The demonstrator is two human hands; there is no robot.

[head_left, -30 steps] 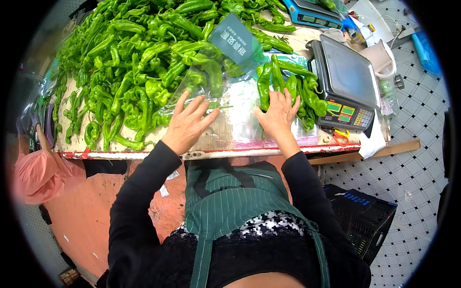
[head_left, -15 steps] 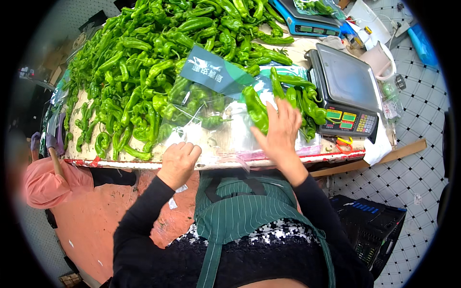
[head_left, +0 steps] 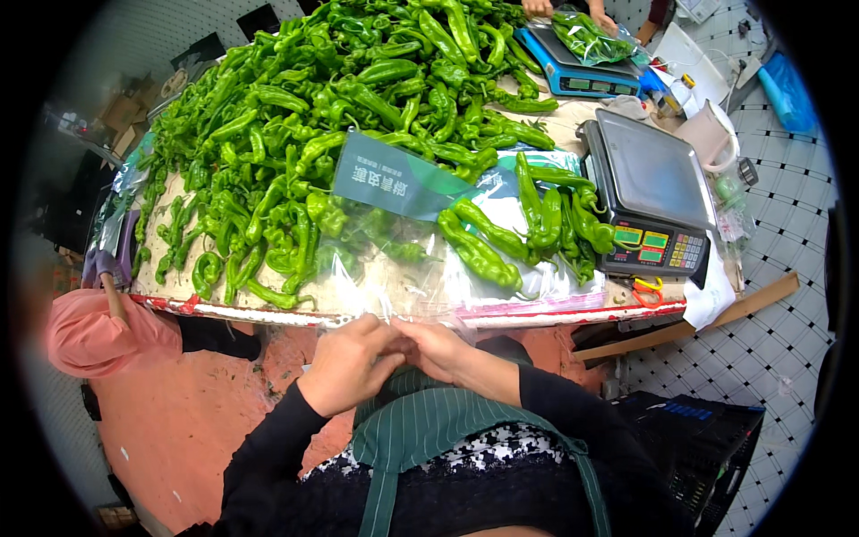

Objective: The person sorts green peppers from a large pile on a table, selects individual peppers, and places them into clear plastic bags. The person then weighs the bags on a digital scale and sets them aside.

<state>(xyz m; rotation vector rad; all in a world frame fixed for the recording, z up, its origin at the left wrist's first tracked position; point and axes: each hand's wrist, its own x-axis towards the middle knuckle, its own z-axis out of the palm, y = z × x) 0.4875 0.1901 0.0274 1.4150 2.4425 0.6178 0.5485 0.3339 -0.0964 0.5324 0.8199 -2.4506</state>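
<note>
Side by side at the table's front edge, my left hand and my right hand pinch the near edge of a clear plastic bag. Its dark green printed band lies toward the pepper heap. Just right of the bag's clear part, a long green pepper rests beside several others. Under those peppers lies a stack of flat plastic bags with a pinkish edge. My fingertips partly hide the bag's edge.
A big heap of green peppers covers the back and left. A black-framed scale stands right, with orange-handled scissors near it. Behind, another person's hands touch bagged peppers on a blue scale. A black crate sits at lower right.
My right hand has left the peppers on the right and come down beside my left hand at the bag's edge. Another person's hands have appeared at the blue scale.
</note>
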